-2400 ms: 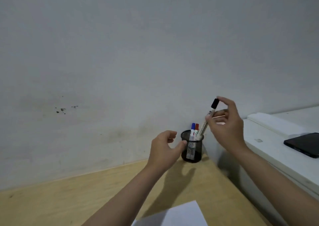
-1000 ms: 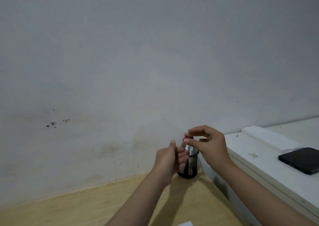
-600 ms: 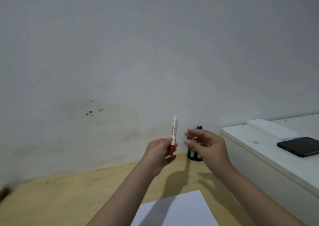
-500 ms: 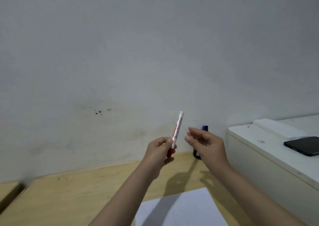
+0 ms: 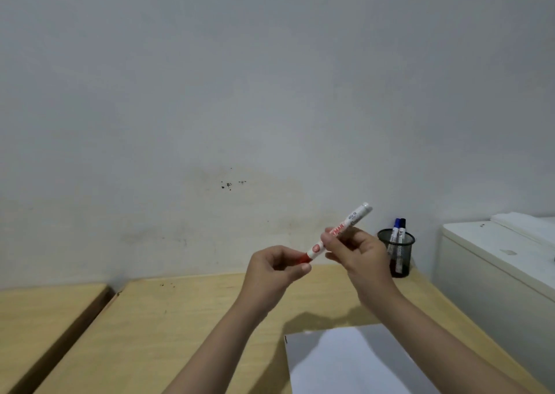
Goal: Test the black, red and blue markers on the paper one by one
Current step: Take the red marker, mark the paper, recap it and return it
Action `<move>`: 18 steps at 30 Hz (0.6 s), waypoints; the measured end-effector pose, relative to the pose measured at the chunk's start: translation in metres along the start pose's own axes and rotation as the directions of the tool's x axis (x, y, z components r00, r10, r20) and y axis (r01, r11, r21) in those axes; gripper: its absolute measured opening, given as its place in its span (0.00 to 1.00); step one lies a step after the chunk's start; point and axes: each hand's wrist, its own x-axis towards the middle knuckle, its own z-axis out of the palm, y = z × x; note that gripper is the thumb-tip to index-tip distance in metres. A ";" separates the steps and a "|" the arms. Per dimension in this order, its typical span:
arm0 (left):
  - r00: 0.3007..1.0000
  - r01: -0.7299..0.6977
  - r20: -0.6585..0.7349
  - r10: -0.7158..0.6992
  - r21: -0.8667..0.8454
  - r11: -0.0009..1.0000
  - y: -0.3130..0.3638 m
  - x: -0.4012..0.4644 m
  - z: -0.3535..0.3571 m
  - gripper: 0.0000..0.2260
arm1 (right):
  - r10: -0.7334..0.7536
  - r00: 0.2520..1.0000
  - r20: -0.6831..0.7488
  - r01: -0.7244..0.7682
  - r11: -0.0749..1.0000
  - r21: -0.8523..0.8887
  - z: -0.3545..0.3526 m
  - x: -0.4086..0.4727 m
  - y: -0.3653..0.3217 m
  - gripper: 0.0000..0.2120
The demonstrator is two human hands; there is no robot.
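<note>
Both hands hold the red marker in the air above the wooden table. It slants from lower left to upper right. My left hand pinches its red cap end. My right hand grips the white barrel near the middle. The blue marker and the black marker stand caps up in a black mesh pen cup at the wall. A white sheet of paper lies on the table below my hands, partly covered by my right forearm.
A white cabinet stands at the right, higher than the table, with a white slab on top. A second wooden surface lies at the left, across a dark gap. The grey wall rises just behind the table.
The black marker went back into the cup and the red one came out. My right hand has closed on the red marker's barrel; the marker has tilted further to the right.
</note>
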 end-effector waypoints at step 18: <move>0.993 0.006 0.120 -0.018 0.100 0.995 -0.026 -0.003 -0.017 0.10 | -0.018 0.963 0.268 0.034 0.998 -0.054 -0.001 -0.008 0.039 0.11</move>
